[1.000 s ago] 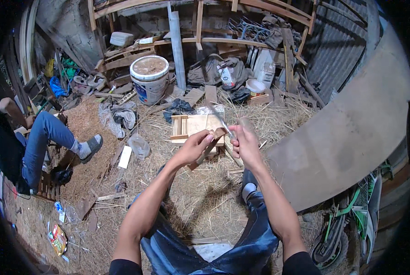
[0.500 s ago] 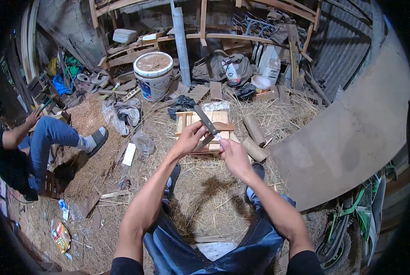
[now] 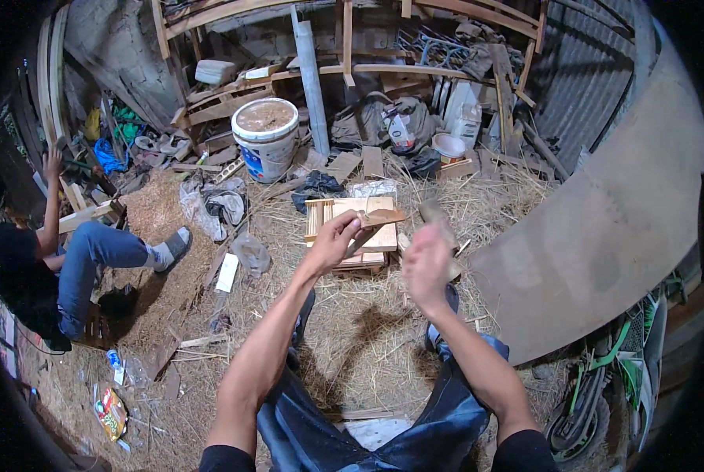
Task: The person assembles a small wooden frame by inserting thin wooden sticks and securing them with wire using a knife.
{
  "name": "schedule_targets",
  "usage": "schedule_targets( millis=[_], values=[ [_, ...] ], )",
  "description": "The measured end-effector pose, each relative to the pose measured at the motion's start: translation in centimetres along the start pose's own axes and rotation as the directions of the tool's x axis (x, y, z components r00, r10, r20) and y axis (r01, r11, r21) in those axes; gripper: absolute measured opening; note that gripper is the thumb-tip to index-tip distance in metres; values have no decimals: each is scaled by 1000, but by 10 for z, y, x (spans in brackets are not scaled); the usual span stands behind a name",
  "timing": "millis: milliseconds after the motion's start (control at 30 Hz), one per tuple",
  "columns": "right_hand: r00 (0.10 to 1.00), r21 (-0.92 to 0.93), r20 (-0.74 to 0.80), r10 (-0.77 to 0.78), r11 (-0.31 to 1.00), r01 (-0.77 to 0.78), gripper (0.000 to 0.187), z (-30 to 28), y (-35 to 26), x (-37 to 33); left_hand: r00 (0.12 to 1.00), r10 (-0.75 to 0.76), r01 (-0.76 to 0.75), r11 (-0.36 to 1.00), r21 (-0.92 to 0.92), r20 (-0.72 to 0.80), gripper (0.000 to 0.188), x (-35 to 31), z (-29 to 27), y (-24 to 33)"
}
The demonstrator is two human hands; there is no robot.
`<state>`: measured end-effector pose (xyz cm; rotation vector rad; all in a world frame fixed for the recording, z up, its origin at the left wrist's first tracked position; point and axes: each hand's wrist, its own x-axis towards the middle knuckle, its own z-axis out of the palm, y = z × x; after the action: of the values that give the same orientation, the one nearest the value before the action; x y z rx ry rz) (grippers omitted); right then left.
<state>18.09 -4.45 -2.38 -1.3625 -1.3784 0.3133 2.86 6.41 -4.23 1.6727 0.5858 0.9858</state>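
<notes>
My left hand (image 3: pixel 334 242) is closed around a thin dark wooden strip (image 3: pixel 360 241), held over a low wooden bench (image 3: pixel 379 242). Just past its fingertips is a flat brown wooden piece (image 3: pixel 385 217); I cannot tell whether the hand touches it. My right hand (image 3: pixel 428 267), smeared by motion, is a fist to the right of the bench. A blurred greyish, flat-looking tool (image 3: pixel 434 214) sticks up from it, its kind not clear. Slatted light wood (image 3: pixel 317 219) lies at the bench's left side.
Two short logs (image 3: pixel 452 267) lie right of the bench, partly behind my right hand. A white bucket (image 3: pixel 265 141) and a grey post (image 3: pixel 312 94) stand beyond. Another person (image 3: pixel 92 259) sits at left. A large board (image 3: pixel 596 236) leans at right above a motorbike (image 3: pixel 604 385).
My right hand has moved right, away from my left hand, taking the dark tool with it. My left hand has shifted slightly right. The other person's arm has risen.
</notes>
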Motion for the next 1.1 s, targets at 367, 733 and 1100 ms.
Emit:
schedule_targets(
  millis=[367, 733, 1100],
  values=[
    [973, -41, 142, 182, 983, -178, 45, 4, -19, -4, 995, -101, 99, 991, 89, 11, 20, -5, -5, -2],
    [952, 252, 108, 287, 918, -306, 47, -13, -15, 18, 976, -189, 168, 970, -176, -108, 19, -2, -4, 12],
    [674, 229, 477, 565, 660, -715, 37, 7, -3, -2, 942, -226, -20, 702, -712, -250, 31, 1, -6, 33]
  ],
)
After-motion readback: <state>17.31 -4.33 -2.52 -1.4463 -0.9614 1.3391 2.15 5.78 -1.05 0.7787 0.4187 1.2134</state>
